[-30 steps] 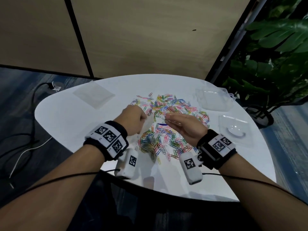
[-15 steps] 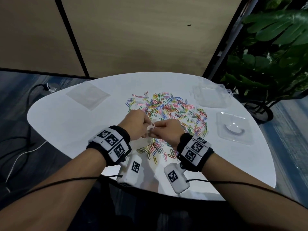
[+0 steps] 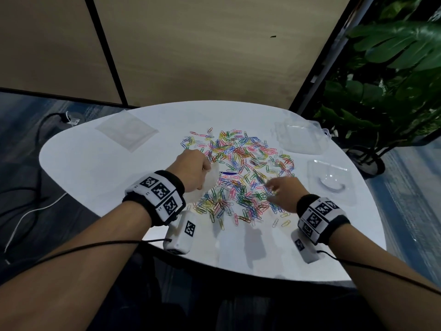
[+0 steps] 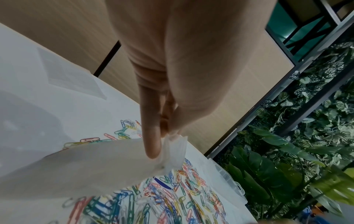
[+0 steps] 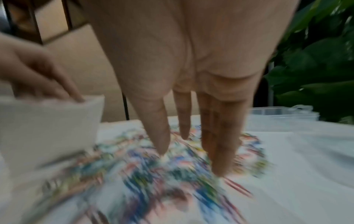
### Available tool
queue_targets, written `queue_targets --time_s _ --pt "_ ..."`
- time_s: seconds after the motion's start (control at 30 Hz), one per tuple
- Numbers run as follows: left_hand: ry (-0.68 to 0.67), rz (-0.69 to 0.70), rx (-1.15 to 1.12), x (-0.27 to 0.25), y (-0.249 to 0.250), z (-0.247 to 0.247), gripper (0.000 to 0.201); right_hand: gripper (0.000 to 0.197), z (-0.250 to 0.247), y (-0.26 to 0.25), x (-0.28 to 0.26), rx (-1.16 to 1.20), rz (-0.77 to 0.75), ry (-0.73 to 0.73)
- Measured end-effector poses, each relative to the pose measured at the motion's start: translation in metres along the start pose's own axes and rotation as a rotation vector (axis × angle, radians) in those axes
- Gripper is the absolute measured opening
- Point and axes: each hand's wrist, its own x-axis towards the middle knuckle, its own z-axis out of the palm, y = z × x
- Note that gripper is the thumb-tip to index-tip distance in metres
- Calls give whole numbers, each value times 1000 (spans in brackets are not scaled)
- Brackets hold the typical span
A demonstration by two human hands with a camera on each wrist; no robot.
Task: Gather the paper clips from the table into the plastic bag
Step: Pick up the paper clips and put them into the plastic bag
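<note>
Left hand [image 3: 193,169] pinches the plastic bag [image 3: 210,185] mouth mid-table, right hand [image 3: 284,192] reaches slack-fingered onto the paper clips [image 3: 241,168]; next likely a pinch-up toward the bag.

Office-like room, wood partition panels [image 3: 202,56], white table [image 3: 95,168], potted plant [image 3: 393,75]

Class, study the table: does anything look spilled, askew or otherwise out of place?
Yes: coloured paper clips lie scattered in a loose heap across the white table, not in any container. The plastic bag pinched by the left hand looks empty.
</note>
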Motion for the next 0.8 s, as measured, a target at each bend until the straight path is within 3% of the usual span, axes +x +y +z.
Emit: queue_targets --time_s 0.1,0.17,0.27,0.4,0.57,0.67,0.8 --pt "-7 5 41 0 -3 -1 26 100 25 34 -8 -162 200 -225" --pt "-22 -3 75 0 -5 -1 28 115 41 41 -13 -95 182 -230" --pt "-30 -4 98 0 -5 -2 29 102 61 30 -15 -10 38 -114" --pt "-45 -8 111 1 -5 -2 31 79 81 6 -12 -66 -83 -26" --pt "-49 -30 111 2 -9 -4 30 21 79 -16 0 -65 -169 102" --pt "-56 -41 130 2 -10 -6 31 22 72 -16 10 -32 -96 85" --pt "-65 -42 152 4 -10 -7 33 19 54 -3 20 258 92 38"
